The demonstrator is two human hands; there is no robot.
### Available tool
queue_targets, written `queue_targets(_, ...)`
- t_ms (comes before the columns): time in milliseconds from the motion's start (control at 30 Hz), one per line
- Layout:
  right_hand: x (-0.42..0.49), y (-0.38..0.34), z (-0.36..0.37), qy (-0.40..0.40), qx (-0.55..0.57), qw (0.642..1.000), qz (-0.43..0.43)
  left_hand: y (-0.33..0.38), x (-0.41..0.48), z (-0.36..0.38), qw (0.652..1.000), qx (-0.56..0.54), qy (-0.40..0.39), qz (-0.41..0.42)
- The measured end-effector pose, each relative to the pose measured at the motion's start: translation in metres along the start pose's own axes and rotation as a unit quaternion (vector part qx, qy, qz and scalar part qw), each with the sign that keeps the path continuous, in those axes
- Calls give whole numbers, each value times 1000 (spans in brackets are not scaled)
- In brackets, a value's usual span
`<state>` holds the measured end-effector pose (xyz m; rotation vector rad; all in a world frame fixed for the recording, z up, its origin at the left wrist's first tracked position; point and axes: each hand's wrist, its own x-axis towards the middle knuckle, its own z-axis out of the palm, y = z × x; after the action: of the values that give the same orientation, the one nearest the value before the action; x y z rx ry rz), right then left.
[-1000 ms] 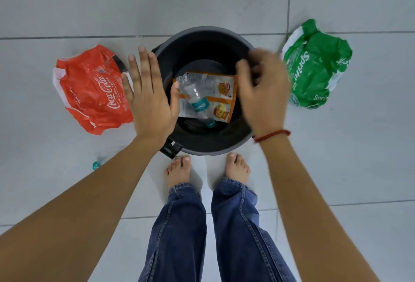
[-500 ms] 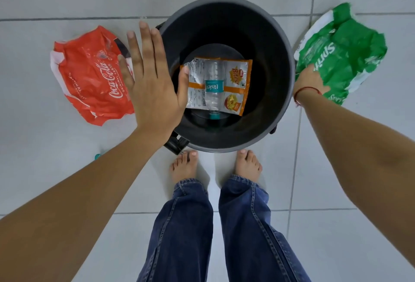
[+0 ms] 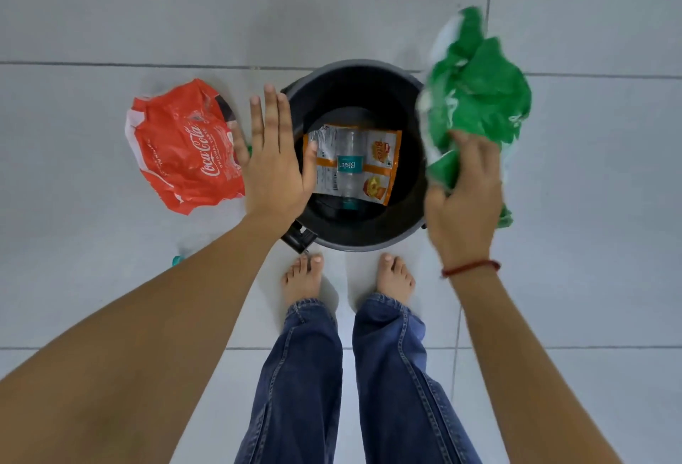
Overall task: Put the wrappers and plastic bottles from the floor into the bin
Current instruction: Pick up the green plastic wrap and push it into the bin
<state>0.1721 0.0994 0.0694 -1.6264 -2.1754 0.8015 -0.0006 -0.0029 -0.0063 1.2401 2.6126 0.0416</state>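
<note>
A round black bin [image 3: 354, 74] stands on the tiled floor in front of my bare feet. Inside it lie an orange snack wrapper [image 3: 380, 162] and a clear plastic bottle [image 3: 348, 168] with a teal label. My right hand [image 3: 463, 201] grips a crumpled green Sprite wrapper [image 3: 476, 94], lifted above the bin's right rim. My left hand [image 3: 275, 164] hovers flat and open over the bin's left rim, holding nothing. A red Coca-Cola wrapper [image 3: 184, 149] lies on the floor just left of that hand.
A small teal bottle end [image 3: 178, 260] peeks out on the floor beside my left forearm. A black foot pedal [image 3: 297, 238] juts from the bin near my left foot [image 3: 302, 279]. Grey floor tiles surround the bin.
My right hand reached to the green wrapper on the floor at the right, took hold of it and lifted it toward the bin. My left hand stayed open by the left rim.
</note>
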Motion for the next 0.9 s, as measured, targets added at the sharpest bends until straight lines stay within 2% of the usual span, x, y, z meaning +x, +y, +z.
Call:
queue_targets(100, -28, -12, 16, -108, -86, 990, -41, -5, 0, -5, 999, -31, -20, 11)
queue_targets(200, -39, -6, 47, -244, -169, 954, -45, -13, 2, -10, 995, -83, -37, 33)
queue_targets(267, -38, 3, 72, -296, -205, 931, -61, -19, 4, -11, 992, -107, -40, 50)
queue_targets(400, -25, 13, 125, -392, -181, 900, -58, -20, 3, -6, 989, -138, -28, 54)
queue_targets(500, -13, 24, 156, -468, -211, 856, -57, -17, 1, 2, 987, -156, -9, 43)
queue_targets(600, -5, 33, 172, -490, -267, 825, -88, -17, 1, 8, 987, -154, 5, 41)
queue_targets(800, 8, 18, 153, -508, -308, 798, -101, -28, -1, -3, 979, -190, -17, 65)
queue_targets(900, 15, 3, 125, -501, -339, 788, -115, -46, -13, -1, 968, -240, 54, -40)
